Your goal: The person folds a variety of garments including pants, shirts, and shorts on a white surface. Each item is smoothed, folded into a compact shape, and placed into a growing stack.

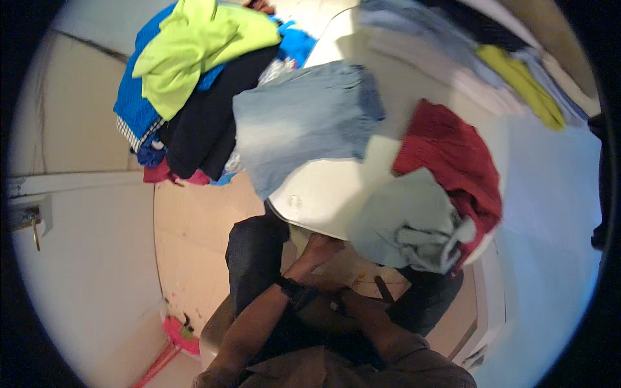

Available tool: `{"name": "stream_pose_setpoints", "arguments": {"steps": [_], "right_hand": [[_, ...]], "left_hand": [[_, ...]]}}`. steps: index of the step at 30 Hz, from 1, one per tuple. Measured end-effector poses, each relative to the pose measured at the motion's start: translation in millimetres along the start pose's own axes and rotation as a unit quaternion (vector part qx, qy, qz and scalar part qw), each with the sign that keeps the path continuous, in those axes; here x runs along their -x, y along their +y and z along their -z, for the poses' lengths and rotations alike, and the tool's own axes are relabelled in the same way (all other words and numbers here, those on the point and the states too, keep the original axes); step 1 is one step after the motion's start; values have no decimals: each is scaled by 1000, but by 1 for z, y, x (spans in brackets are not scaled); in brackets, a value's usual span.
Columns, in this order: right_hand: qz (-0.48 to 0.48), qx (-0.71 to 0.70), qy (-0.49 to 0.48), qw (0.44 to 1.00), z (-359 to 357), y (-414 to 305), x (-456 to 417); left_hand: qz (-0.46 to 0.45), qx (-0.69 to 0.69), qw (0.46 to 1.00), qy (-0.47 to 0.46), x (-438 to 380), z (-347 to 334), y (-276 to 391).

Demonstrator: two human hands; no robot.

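My left hand (324, 250), with a dark watch (296, 292) on its wrist, is at the near edge of a white table (322, 194), just below the rim. Its fingers are partly hidden and I cannot tell whether they grip anything. In shadow over my lap, my right hand (332, 283) lies close to the left wrist; its fingers do not show clearly. Light blue denim (305, 116) lies spread flat beyond the hands. To the right, a crumpled grey-green garment (412, 223) overhangs the near edge, against a red garment (451, 165).
At the far left is a heap with a lime-green garment (199, 53), a black garment (218, 116) and blue cloth (138, 97). Folded clothes (436, 63) line the far right, an olive-yellow one (524, 87) among them. A white door (82, 252) with a handle stands at left.
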State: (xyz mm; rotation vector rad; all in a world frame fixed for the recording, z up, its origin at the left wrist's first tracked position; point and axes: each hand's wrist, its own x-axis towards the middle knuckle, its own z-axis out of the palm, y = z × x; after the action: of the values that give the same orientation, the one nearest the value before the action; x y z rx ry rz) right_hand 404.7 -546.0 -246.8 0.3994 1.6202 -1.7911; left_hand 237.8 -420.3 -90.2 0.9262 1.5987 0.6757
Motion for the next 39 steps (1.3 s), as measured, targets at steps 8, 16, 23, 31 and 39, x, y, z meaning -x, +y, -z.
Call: {"name": "stream_pose_setpoints", "arguments": {"steps": [8, 16, 23, 31, 39], "right_hand": [[33, 126, 174, 976, 117, -22, 68], [187, -72, 515, 833, 97, -223, 319], [77, 214, 902, 368, 119, -205, 381], [-86, 204, 798, 560, 184, -161, 355], [-130, 227, 797, 545, 194, -158, 350]], "left_hand": [[-45, -36, 998, -40, 3, 21, -22], [-170, 91, 974, 116, 77, 40, 99], [-318, -239, 863, 311, 70, 1, 167], [-271, -354, 875, 187, 45, -43, 223], [-298, -195, 915, 186, 25, 31, 182]]}}
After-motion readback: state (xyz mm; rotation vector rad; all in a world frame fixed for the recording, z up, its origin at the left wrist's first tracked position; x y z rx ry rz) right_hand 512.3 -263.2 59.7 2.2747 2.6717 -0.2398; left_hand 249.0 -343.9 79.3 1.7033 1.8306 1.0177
